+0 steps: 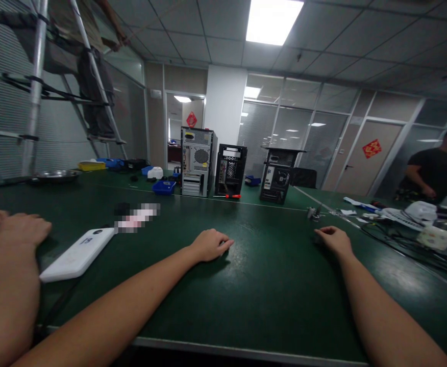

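My left hand (210, 245) rests on the green tabletop (269, 295) near the middle, its fingers curled together. What sits between its fingertips is too small to name. Further right, my right hand (335, 241) is also on the table, thumb and fingers closed in a pinch. Something dark shows at its fingertips, but I cannot make out what it is. Small metal parts (314, 213) lie just beyond that hand. To the left of my left hand is a white flat device (80, 254) marked T9, beside another person's hand (17, 232).
Three computer cases, a grey one (210, 153), a black one (236, 162) and another black one (284, 159), stand at the back. A red screwdriver (233, 196) and blue tray (164, 187) lie nearby. Cables (399, 247) cover the right. A person stands on a ladder (35, 92).
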{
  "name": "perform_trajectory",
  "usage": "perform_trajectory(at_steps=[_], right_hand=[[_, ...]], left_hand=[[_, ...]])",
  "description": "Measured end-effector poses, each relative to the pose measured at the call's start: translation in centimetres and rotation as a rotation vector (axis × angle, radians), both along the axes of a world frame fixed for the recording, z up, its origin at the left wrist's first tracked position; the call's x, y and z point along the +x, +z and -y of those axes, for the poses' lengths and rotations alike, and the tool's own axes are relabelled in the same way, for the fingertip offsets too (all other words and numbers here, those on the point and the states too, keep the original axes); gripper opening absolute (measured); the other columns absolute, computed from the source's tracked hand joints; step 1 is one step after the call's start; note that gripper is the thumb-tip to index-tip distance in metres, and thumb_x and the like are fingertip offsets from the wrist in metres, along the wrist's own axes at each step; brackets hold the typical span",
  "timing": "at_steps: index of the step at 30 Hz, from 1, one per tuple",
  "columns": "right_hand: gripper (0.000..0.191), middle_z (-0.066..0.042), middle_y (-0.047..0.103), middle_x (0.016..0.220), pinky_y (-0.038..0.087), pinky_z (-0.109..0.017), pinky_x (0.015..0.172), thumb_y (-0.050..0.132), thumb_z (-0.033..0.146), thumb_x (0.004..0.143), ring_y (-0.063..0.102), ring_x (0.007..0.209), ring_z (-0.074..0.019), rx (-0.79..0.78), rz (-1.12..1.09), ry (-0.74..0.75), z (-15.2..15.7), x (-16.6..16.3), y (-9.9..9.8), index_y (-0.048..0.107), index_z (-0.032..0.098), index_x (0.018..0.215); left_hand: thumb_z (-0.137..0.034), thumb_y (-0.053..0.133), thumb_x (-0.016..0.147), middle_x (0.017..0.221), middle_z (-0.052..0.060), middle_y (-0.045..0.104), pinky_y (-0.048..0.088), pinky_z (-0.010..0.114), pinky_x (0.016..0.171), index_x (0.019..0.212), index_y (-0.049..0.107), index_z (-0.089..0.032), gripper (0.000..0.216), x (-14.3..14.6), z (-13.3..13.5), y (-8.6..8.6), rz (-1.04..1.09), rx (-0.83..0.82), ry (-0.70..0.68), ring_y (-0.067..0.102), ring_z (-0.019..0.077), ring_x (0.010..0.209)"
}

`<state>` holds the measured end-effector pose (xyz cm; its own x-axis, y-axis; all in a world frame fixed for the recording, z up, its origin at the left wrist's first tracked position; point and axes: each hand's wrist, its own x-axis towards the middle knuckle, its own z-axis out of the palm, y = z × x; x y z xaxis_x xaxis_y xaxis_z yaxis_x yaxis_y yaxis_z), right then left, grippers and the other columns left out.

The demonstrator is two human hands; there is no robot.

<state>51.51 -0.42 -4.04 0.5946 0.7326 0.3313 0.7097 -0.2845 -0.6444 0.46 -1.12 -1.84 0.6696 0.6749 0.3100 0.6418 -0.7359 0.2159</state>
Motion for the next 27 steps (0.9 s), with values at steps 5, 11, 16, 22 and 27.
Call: perform_trajectory(at_steps=[5, 11, 16, 22, 27], right_hand=[[0.052, -0.013, 0.075, 0.094, 0.05, -0.037, 0.076, 0.069, 0.062, 0.068, 0.068, 0.084, -0.0269, -0.035, 0.024, 0.034, -0.1, 0.2, 0.2, 0.073, 0.018, 0.094], [0.061, -0.013, 0.073, 0.106, 0.051, -0.036, 0.08, 0.076, 0.052, 0.064, 0.069, 0.093, -0.0266, -0.141, 0.131, 0.113, -0.6, 0.3, -0.3, 0.068, 0.017, 0.114], [0.05, -0.012, 0.073, 0.108, 0.051, -0.037, 0.086, 0.069, 0.043, 0.075, 0.068, 0.099, -0.0262, -0.111, 0.212, 0.177, -0.8, -0.5, -0.8, 0.068, 0.018, 0.118], [0.043, -0.012, 0.068, 0.119, 0.051, -0.036, 0.091, 0.062, 0.04, 0.085, 0.067, 0.099, -0.0226, 0.081, 0.329, 0.451, -1.1, -7.8, 1.5, 0.069, 0.018, 0.121], [0.037, -0.009, 0.065, 0.122, 0.05, -0.038, 0.096, 0.06, 0.038, 0.09, 0.064, 0.106, -0.0219, 0.166, 0.483, 0.801, 0.6, -17.5, 3.7, 0.069, 0.024, 0.123]], left_hand=[[-0.05, 0.038, 0.101, 0.074, 0.002, 0.071, 0.037, 0.027, 0.063, 0.081, 0.073, -0.022, 0.049, 0.0, 0.0, 0.0, 0.009, 0.007, -0.001, 0.062, 0.017, 0.067], [-0.051, 0.039, 0.101, 0.073, 0.003, 0.071, 0.038, 0.026, 0.063, 0.08, 0.073, -0.022, 0.049, 0.0, 0.0, -0.1, -0.002, 0.01, 0.006, 0.063, 0.017, 0.067], [-0.05, 0.039, 0.101, 0.076, 0.003, 0.072, 0.038, 0.026, 0.064, 0.082, 0.073, -0.023, 0.048, 0.1, 0.1, 0.0, -0.009, 0.016, 0.003, 0.063, 0.0174, 0.069], [-0.05, 0.038, 0.101, 0.076, 0.003, 0.072, 0.036, 0.026, 0.063, 0.083, 0.072, -0.022, 0.048, 0.0, -0.1, -0.1, -0.001, 0.004, 0.0, 0.063, 0.0173, 0.068], [-0.051, 0.038, 0.101, 0.078, 0.004, 0.072, 0.036, 0.026, 0.063, 0.086, 0.072, -0.022, 0.047, 0.1, -0.1, -0.2, 0.001, 0.002, 0.001, 0.063, 0.0176, 0.069]])
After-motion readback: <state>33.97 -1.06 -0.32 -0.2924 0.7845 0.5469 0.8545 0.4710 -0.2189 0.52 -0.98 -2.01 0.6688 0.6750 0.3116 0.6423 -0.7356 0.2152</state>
